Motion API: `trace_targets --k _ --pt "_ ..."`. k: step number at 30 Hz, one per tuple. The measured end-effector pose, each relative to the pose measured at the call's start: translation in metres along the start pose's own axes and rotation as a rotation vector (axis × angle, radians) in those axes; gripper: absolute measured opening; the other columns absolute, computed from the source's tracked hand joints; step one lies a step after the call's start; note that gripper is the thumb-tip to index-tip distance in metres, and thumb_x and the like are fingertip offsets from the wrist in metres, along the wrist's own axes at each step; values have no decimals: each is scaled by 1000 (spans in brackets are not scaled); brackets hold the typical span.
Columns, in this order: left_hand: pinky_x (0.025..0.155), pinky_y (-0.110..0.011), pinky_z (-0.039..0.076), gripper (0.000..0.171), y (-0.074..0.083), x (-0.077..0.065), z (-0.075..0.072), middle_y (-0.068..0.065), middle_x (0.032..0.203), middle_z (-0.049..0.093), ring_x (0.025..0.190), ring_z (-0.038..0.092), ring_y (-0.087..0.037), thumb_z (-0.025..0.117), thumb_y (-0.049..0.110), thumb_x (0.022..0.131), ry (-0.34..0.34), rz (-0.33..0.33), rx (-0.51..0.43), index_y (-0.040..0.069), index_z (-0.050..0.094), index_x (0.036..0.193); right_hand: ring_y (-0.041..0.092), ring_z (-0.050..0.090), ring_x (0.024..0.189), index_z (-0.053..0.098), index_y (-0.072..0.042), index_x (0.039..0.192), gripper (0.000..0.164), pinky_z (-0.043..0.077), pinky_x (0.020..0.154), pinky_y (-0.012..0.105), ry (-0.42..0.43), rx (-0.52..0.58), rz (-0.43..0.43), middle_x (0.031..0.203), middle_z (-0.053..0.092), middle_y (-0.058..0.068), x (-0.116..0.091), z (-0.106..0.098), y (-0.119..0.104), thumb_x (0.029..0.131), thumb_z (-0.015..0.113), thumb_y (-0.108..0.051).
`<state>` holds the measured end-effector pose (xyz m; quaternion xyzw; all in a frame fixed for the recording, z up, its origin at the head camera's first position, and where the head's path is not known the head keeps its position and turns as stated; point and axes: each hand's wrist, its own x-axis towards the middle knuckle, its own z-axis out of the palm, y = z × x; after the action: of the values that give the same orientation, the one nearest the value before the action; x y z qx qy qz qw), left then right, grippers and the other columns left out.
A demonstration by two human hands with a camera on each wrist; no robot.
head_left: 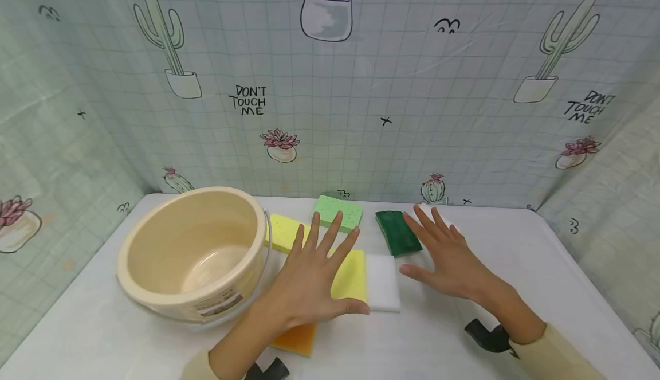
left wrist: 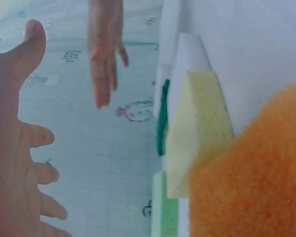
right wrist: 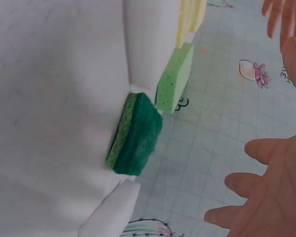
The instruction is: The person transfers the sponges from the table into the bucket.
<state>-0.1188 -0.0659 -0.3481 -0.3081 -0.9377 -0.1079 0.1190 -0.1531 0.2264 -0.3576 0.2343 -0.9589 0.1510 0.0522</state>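
Note:
My left hand [head_left: 314, 288] is spread flat in the air above several sponges, its fingers straight and holding nothing. Beneath and around it lie a yellow sponge [head_left: 353, 277], an orange sponge [head_left: 296, 341], another yellow sponge [head_left: 283, 232] and a light green sponge [head_left: 341, 214]. My right hand [head_left: 448, 259], also spread and holding nothing, hovers beside a dark green scouring sponge [head_left: 396, 233]. A white sponge [head_left: 382, 283] sits against the yellow one, between the hands. Another white piece [right wrist: 111, 210], largely hidden by the right hand in the head view, appears near the green scourer in the right wrist view.
A cream bucket [head_left: 191, 248] with a thin handle stands on the left of the white table [head_left: 521, 265]; its visible inside holds nothing. Cloth printed with cacti [head_left: 350, 99] hangs behind the table and along both sides.

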Motion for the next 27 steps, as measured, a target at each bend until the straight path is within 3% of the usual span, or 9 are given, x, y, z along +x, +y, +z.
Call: trace_targets --k 5,12,19,27 --pt "111 -56 13 110 6 -14 -16 1 159 -12 142 -8 -38 39 89 69 36 30 -33 30 3 154 38 4 143 18 -23 154 87 14 102 70 9 49 -40 159 10 6 3 3 -8 86 61 -57" --pt "110 -55 17 113 8 -27 -41 -7 160 -2 142 0 -42 48 85 70 153 164 -3 20 11 155 38 7 143 18 -23 154 85 17 103 67 37 103 -114 160 9 2 8 9 -20 87 62 -53" --pt "109 -57 19 115 4 -37 -64 -6 160 1 143 0 -39 51 85 68 199 166 -27 20 13 155 35 6 144 16 -26 154 88 19 100 70 37 186 -148 160 6 -4 15 16 -32 85 65 -51" --pt "112 -52 13 111 -8 -51 -88 -6 160 8 143 4 -39 46 86 69 250 135 -23 17 21 153 37 8 143 17 -26 154 87 20 100 71 36 268 -204 159 13 3 21 25 -44 86 63 -53"
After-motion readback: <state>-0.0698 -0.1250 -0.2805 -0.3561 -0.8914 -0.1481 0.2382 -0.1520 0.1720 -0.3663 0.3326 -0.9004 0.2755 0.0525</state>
